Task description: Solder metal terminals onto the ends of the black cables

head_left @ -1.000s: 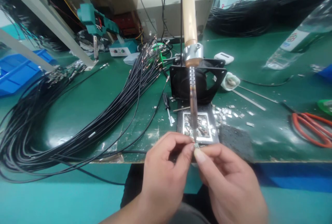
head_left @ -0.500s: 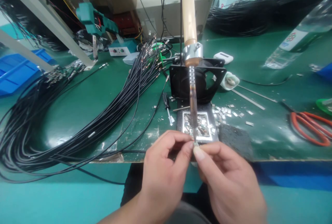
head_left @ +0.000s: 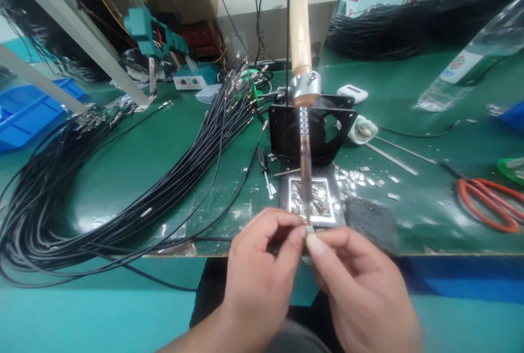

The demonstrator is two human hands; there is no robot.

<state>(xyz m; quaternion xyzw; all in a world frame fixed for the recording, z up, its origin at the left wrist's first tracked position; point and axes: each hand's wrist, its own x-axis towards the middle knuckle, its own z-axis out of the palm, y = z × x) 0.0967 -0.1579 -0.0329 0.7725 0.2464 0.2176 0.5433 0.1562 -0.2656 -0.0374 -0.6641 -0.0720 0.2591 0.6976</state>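
My left hand (head_left: 262, 265) is closed in a pinch, and a black cable (head_left: 213, 238) runs in behind it from the left; its end is mostly hidden by the fingers. Pinched between thumb and forefinger of my right hand (head_left: 356, 282) is a small metal connector piece (head_left: 310, 229). The fingertips of both hands nearly meet. Pointing down from above, a soldering iron (head_left: 304, 129) with a wooden handle has its tip at the connector piece. Beneath the iron, a square tray (head_left: 290, 195) holds many small metal pieces.
A large bundle of black cables (head_left: 180, 178) curves across the left. Behind the iron stands a black fan frame (head_left: 286, 132). A screwdriver (head_left: 263, 162), loose metal pieces (head_left: 356, 177), a dark block (head_left: 372, 222), orange-handled pliers (head_left: 483, 205) and a plastic bottle (head_left: 458, 69) lie around.
The view has shifted very slightly. Both hands keep their pinch at the iron's tip, with hardly any visible movement.
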